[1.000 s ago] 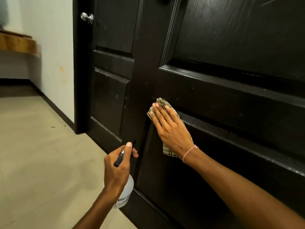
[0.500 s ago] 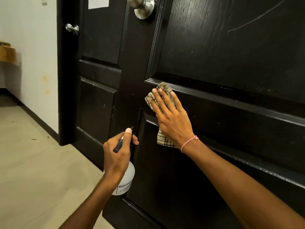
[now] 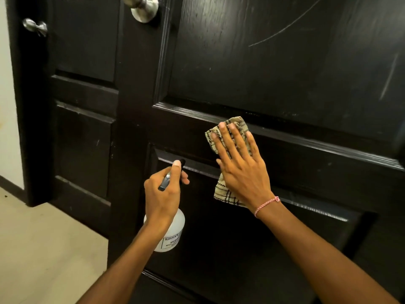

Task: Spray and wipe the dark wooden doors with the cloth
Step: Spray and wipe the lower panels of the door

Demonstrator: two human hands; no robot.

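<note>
A dark wooden door (image 3: 274, 69) with raised panels fills most of the view. My right hand (image 3: 241, 167) lies flat on a beige checked cloth (image 3: 226, 195), pressing it against the door's middle rail. My left hand (image 3: 163, 194) grips a white spray bottle (image 3: 173, 233) by its black trigger head, nozzle close to the door just left of the cloth. A second dark door (image 3: 83, 119) stands further left.
A silver round knob (image 3: 143, 7) sits at the top of the near door, another knob (image 3: 35, 27) on the far door. Pale tiled floor (image 3: 43, 249) lies at the lower left, with a white wall (image 3: 6, 128) at the left edge.
My right hand has slid the cloth up and to the right along the door's middle rail. The left hand with the bottle has stayed beside it.
</note>
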